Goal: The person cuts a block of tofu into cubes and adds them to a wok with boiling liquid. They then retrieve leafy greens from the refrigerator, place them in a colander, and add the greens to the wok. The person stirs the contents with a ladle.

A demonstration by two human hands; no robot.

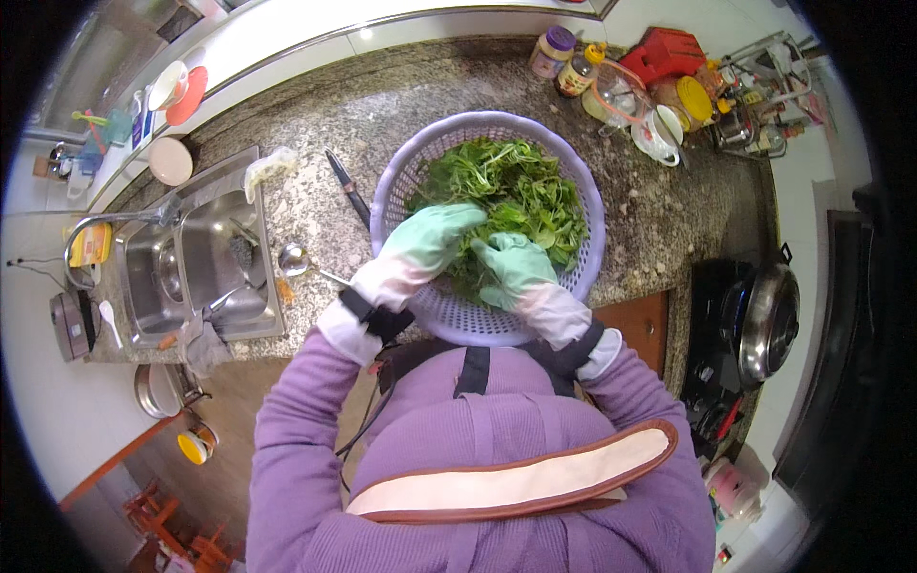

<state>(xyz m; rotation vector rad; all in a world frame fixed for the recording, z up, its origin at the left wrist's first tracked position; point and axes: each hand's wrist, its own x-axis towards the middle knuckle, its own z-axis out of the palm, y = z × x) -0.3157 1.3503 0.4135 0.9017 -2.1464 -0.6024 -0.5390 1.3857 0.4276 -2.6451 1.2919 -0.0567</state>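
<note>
A round lavender plastic colander stands at the counter's front edge, partly filled with loose leafy greens. My left hand, in a pale green and white rubber glove, lies over the greens on the left, fingers close together and pointing right. Lower and to the right, my right hand wears the matching glove; its fingers bend leftward among the leaves. Darker greens show between the two hands. Whether either hand grips any leaves is hidden by the gloves and foliage. Dark bands circle both wrists.
A knife lies left of the colander, touching or nearly touching its rim. Nearby are a metal ladle and a double steel sink. Jars and bottles crowd the back right. A lidded pan sits on the stove at right.
</note>
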